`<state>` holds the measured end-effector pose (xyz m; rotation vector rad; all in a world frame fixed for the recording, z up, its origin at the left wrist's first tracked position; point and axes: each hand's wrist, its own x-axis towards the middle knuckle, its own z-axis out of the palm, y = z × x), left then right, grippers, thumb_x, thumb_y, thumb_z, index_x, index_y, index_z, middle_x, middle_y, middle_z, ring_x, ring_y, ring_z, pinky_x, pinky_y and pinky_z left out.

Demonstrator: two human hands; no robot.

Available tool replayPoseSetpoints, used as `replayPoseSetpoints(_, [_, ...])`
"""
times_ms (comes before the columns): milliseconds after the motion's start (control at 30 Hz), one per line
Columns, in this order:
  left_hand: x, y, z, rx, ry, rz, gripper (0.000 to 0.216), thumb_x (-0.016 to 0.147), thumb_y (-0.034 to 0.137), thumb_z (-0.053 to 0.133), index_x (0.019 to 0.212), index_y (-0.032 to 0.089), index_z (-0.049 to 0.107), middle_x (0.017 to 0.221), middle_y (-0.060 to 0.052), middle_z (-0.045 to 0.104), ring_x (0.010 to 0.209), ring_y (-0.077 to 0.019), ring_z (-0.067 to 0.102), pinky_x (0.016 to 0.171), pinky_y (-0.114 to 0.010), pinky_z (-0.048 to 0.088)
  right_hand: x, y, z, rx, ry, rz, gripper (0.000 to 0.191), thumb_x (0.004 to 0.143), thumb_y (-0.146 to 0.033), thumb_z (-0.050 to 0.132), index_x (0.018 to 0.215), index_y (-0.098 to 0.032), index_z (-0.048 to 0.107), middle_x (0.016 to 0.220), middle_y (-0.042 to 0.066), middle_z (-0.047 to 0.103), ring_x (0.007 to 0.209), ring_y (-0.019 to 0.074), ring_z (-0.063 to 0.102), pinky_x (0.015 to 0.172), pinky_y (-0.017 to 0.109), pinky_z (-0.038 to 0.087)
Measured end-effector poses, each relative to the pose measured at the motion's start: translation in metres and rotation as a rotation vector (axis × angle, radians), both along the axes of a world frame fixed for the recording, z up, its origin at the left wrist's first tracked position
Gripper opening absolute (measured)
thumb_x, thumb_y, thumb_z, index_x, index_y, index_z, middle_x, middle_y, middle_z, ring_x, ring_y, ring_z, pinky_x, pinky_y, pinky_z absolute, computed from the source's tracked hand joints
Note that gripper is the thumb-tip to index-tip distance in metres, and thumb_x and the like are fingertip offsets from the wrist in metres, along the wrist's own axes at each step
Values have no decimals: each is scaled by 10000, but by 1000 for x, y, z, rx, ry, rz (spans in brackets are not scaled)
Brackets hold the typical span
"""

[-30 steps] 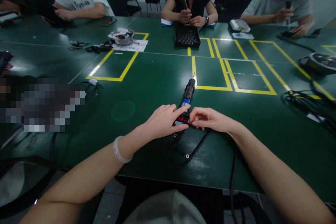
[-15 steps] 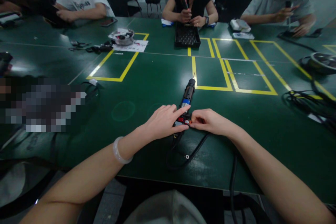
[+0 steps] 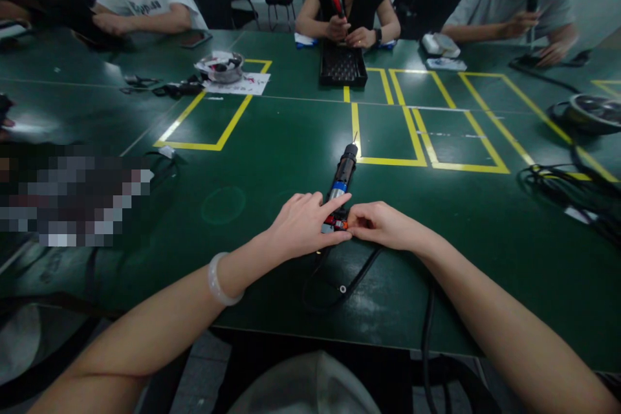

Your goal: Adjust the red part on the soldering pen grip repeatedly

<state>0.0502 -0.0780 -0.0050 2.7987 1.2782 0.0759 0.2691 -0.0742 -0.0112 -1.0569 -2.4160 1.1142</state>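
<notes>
A black electric screwdriver (image 3: 342,174) with a blue band and a red rear part lies on the green table (image 3: 272,149), its bit pointing away from me. My left hand (image 3: 301,226) rests on its rear end, index finger stretched along the body, thumb beneath. My right hand (image 3: 381,225) is curled in a pinch against the red part at the tool's rear; what the fingertips hold is hidden. A black cable (image 3: 349,281) runs from the tool toward me and off the table edge.
Yellow tape rectangles (image 3: 427,136) mark the table. A black parts tray (image 3: 342,66) lies before a person opposite who holds a red tool. A bowl on paper (image 3: 222,68) stands at far left, coiled cables (image 3: 567,191) at right. Other people sit around.
My right hand has drawn in closer to the tool's red rear part and to my left hand. The view has shifted slightly.
</notes>
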Motion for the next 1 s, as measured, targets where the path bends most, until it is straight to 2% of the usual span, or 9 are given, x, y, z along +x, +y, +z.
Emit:
replayPoseSetpoints(133, [4, 0, 0, 16, 3, 36, 752, 886, 731, 348, 1515, 320, 337, 996, -86, 598, 915, -250, 592, 815, -366, 404, 0, -1, 1, -23, 26, 0, 56, 842, -144, 556, 798, -157, 587, 677, -16, 573, 577, 108, 496, 557, 218, 361])
replayPoseSetpoints(333, [2, 3, 2, 11, 38, 77, 667, 897, 635, 424, 1497, 352, 359, 969, -74, 612, 922, -253, 601, 815, -361, 402, -3, -3, 1, -10, 38, 32, 125, 842, -96, 521, 881, -158, 623, 788, 16, 646, 665, 127, 560, 620, 229, 401])
replayPoseSetpoints(500, [-7, 10, 4, 12, 85, 84, 664, 863, 602, 466, 1487, 402, 354, 966, -68, 605, 901, -256, 603, 795, -356, 406, -6, -3, 0, -63, 49, -27, 148, 886, -142, 527, 997, -161, 623, 743, -5, 625, 647, 121, 563, 620, 225, 404])
replayPoseSetpoints(600, [-16, 18, 6, 19, 126, 125, 680, 850, 632, 463, 1486, 427, 336, 983, -69, 602, 904, -267, 606, 781, -352, 410, -5, -2, -2, -100, 89, -47, 139, 910, -178, 520, 1002, -158, 623, 741, -4, 621, 657, 120, 569, 622, 222, 414])
replayPoseSetpoints(800, [-50, 48, 10, 21, 220, 291, 705, 867, 686, 383, 1509, 410, 286, 1034, -84, 608, 913, -287, 619, 778, -354, 416, -2, 0, -2, -20, 100, -135, 123, 905, -172, 529, 957, -161, 640, 741, -7, 632, 656, 114, 563, 627, 224, 404])
replayPoseSetpoints(1000, [-110, 100, 9, -15, 277, 489, 775, 861, 741, 306, 1525, 342, 286, 1072, -115, 624, 941, -317, 607, 790, -375, 402, -2, 1, -2, 26, 122, -189, 139, 918, -196, 525, 944, -155, 655, 786, 14, 660, 667, 117, 571, 630, 230, 412])
